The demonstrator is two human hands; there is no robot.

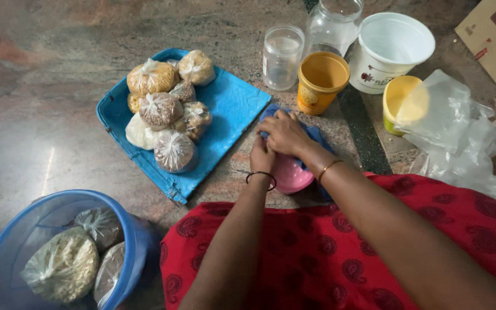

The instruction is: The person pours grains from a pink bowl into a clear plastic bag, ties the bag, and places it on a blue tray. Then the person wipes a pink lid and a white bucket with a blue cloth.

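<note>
Wiping of round pink plastic lid [290, 175] with crumpled blue cloth [311, 135], mid-step.
Right hand [285, 133] pressed on cloth, fingers curled; left hand [261, 156] gripping lid's edge; both just below yellow plastic cup [321, 81], right of blue tray [231, 106].

A single view, from a camera worn on the person's head, looks steeply down and slightly forward at a mottled stone floor [41, 69]. It sits close: both forearms run up from the lower edge to mid-frame, where the left hand [261, 156] and right hand [285, 133] meet. The red-clad lap [340, 252] fills the lower right. A blue tray [233, 106] lies at upper centre, a blue bucket [127, 241] is cut off at lower left, and jars [282, 56] line the top edge.
</note>
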